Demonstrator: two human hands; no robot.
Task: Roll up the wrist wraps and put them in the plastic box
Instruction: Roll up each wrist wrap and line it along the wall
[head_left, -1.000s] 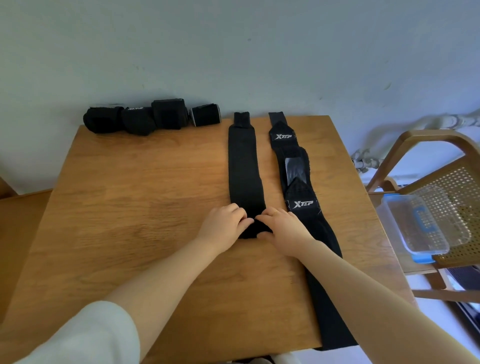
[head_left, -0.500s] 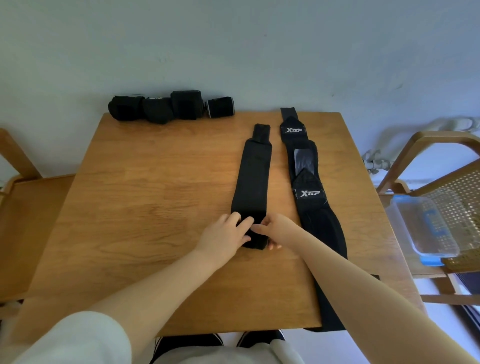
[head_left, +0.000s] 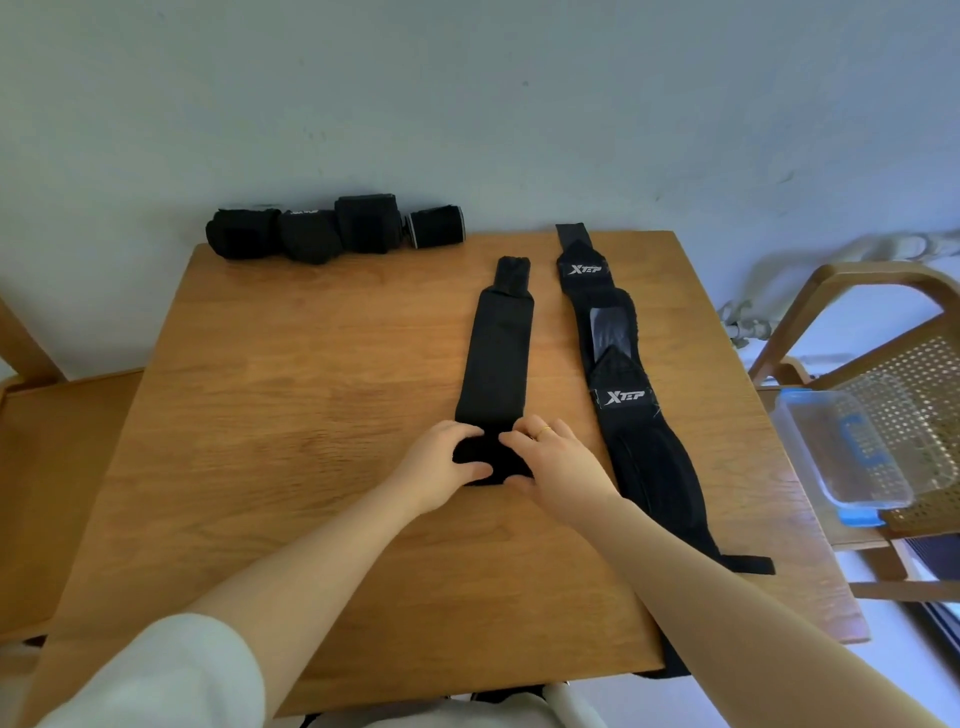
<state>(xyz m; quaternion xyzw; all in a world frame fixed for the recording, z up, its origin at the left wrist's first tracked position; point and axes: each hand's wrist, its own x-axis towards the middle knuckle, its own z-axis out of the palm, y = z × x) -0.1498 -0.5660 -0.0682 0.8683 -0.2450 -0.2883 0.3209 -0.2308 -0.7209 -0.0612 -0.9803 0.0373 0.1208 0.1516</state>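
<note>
Both hands, left hand (head_left: 441, 464) and right hand (head_left: 558, 465), have their grip closed around the rolled near end of a black wrist wrap (head_left: 496, 364) stretched across the wooden counter (head_left: 291, 395), while the plastic box (head_left: 841, 447) sits on a chair well off to the right.

A wooden table (head_left: 291, 426) is seen bearing two unrolled black wrist wraps (head_left: 498, 353) (head_left: 623, 410) side by side, with four rolled wraps (head_left: 332, 231) lined along its far edge
</note>
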